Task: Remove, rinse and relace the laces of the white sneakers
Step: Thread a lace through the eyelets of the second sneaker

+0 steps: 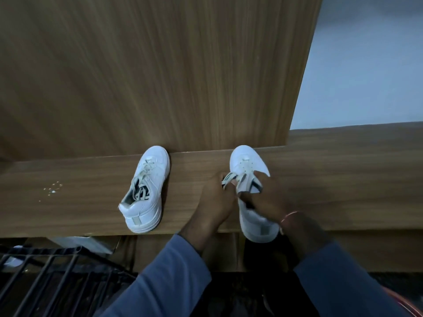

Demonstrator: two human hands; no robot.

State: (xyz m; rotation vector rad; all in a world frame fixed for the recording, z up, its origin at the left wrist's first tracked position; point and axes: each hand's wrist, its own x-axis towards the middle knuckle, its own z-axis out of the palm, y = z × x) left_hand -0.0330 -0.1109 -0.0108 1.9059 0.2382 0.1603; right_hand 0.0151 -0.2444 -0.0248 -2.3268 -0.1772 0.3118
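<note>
Hands (215,197) (265,197) pinch lace (229,179) on right sneaker (249,165).

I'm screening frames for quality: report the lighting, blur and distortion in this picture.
Head view: dim, bluish light, no glare; wide-angle distortion fans the upright wood panel; the laced sneaker is fairly sharp; the left hand, pinching a lace, and the right hand, gripping the second sneaker, are underexposed and soft-edged; a smeared shadow lies right of them.
</note>
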